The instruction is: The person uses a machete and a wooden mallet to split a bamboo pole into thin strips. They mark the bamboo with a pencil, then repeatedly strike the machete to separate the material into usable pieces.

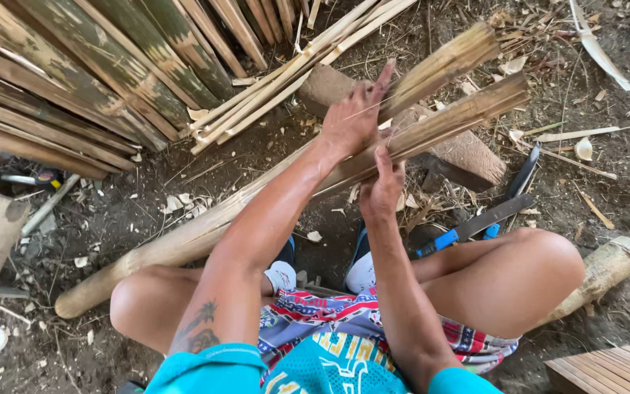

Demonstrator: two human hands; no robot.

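We see the left hand (351, 120) extended, fingers closed over the split bamboo pole (257, 201); the right hand (382, 186) grips it from below. The pole's long axis runs lower-left to upper-right, frayed end upper-right, across a stone block (468, 157).

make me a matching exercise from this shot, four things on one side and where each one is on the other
Things:
1. left hand
2. right hand
3. blue-handled knife
4. pale split strips

Places:
A. on the ground by the right knee
B. gripping the split bamboo pole from below
C. leaning by the slat stack
D. spreading the pole's splayed slivers apart

Pairs: 1-D, 2-B, 3-A, 4-C
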